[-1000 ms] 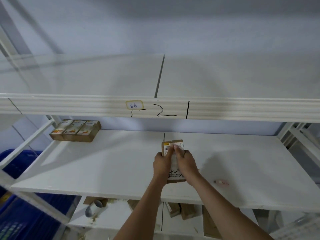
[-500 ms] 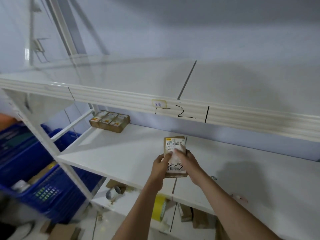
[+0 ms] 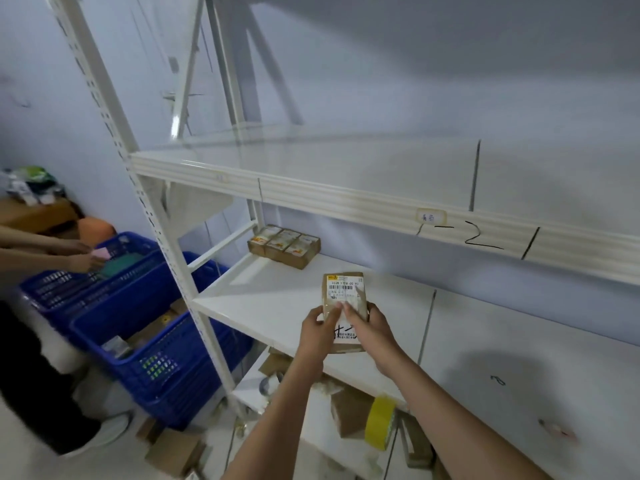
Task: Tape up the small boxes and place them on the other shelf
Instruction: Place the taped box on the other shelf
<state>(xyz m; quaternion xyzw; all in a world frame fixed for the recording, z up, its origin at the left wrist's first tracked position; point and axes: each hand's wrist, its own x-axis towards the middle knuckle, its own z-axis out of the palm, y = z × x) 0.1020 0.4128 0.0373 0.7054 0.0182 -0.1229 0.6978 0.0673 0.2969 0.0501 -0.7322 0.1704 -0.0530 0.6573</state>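
Small box [image 3: 343, 308] sat in both my hands above the front edge of the middle shelf [image 3: 277, 296], label side up, well apart from the row of three boxes [image 3: 284, 244] at the back left corner. What worried me was the hold — it looked light, mostly fingertips on the top face, so a careless swing toward that row could, I judged, let the box tip forward and drop past the shelf edge to the clutter below, where a yellow tape roll [image 3: 380, 421] stood. Any tape I was smoothing might also lift or wrinkle if I pulled away too soon. My left hand [image 3: 317, 332] cupped the left edge with curled fingers, thumb across the label; my right hand [image 3: 372, 329] wrapped the right side, index finger laid out over the label — neither one spread, both closed round the box. Whether the seam was fully sealed I could not tell.
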